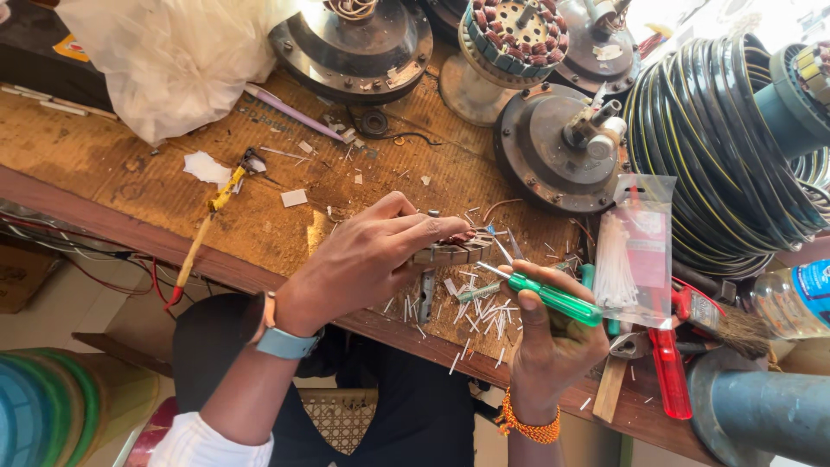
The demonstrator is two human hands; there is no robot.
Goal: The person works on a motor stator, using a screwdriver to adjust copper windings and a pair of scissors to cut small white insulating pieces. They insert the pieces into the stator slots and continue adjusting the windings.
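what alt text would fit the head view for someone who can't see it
Seen from above, a person's left hand steadies a small motor stator on a worn wooden workbench, while the right hand holds a green-handled screwdriver with its tip at the stator. White insulation slivers litter the bench, with fan motor housings and coiled cable behind.

Open bench (130, 173) left of stator (454, 251); motor housings (553, 147) behind, cable coil (718, 147), tie bag (635, 251) crowd right.
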